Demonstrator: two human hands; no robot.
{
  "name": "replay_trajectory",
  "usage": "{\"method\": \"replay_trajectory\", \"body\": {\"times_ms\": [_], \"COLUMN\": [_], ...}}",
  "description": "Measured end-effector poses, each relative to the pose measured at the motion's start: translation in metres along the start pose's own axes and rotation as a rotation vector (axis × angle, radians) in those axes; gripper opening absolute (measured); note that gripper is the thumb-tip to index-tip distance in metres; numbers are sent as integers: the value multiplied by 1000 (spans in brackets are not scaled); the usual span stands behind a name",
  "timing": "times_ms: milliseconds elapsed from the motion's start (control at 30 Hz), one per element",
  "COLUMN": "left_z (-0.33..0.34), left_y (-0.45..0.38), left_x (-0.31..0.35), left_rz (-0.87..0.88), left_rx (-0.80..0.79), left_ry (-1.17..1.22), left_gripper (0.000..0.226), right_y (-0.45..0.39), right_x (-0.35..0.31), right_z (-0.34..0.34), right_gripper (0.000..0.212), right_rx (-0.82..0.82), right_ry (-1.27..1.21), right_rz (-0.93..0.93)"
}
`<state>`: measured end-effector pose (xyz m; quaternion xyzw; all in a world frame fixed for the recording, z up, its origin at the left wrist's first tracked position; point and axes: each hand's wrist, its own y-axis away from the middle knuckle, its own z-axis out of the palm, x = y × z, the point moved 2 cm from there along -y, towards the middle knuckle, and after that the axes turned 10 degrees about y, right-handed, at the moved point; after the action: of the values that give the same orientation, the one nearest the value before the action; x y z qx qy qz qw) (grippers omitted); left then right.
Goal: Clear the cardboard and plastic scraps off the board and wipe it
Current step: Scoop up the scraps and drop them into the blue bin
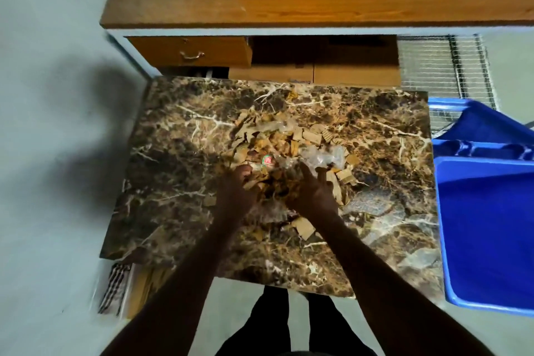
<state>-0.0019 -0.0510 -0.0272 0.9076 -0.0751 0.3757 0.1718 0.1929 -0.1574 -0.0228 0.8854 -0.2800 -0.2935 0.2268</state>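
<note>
Both forearms reach in from the bottom edge and meet at the near side of the scrap heap point(286, 150), which lies in the middle of the marble-patterned board point(179, 182). Left hand point(238, 182) is cupped against the heap's left flank, fingers curled into the cardboard pieces; whether it truly holds any cannot be told. Right hand point(313, 191) lies among the pieces with its fingers spread and one finger pointing up toward the crumpled clear plastic point(325, 156).

The step looks like gathering. To do it well, the hands should sweep inward from both sides and press the pile together before lifting, so that the light plastic is trapped under cardboard. Stray bits point(303, 227) sit just behind the right wrist and need a second pass. A blue bin point(488, 225) stands just beside the board's right edge, the likely drop.
</note>
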Motion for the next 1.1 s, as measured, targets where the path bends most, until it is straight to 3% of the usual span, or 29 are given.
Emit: {"method": "replay_trajectory", "body": {"times_ms": [133,200,433,567,733,900,1100], "left_z": [14,27,50,44,35,22,1], "left_y": [34,48,66,59,54,53,47], "left_x": [-26,-28,-21,-13,-3,9,39], "left_rz": [41,92,164,200,180,208,333], "left_rx": [-284,-310,-94,-74,-149,-178,-131], "left_ry": [-246,-354,-391,-284,52,216,260], "left_gripper": [126,137,104,85,92,56,41], "right_y": [7,9,8,9,17,15,19], "right_x": [-9,-14,-23,-28,-37,-41,-49], "right_z": [13,18,24,22,8,-4,-26], "right_gripper": [121,113,47,40,17,36,36], "right_rx": [-3,53,128,162,270,268,265], "right_ry": [142,152,-23,-99,-203,-251,-376], "right_rz": [14,14,-28,-40,-102,-71,-134]}}
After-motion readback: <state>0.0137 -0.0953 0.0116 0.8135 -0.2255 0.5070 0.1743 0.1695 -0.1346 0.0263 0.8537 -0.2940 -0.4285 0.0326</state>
